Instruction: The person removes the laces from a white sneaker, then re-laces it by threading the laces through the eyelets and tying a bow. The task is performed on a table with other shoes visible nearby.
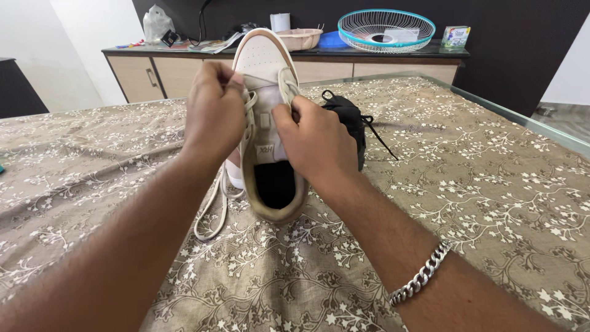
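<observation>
A beige and white sneaker (265, 67) stands tilted on its heel, toe pointing away from me, over the flower-patterned tablecloth (467, 184). My left hand (213, 114) pinches the off-white shoelace (212, 212) at the sneaker's left eyelets. My right hand (313, 141) grips the lace and the eyelet edge on the right side, near the tongue. A loose loop of lace hangs down to the cloth at the lower left. A silver chain bracelet (423, 275) sits on my right wrist.
A black shoe (351, 120) with black laces lies just behind my right hand. A wooden sideboard (184, 71) at the back holds a wire fan guard (386, 29), a pink basket (299, 38), papers and a plastic bag. The glass table edge (522, 117) runs along the right.
</observation>
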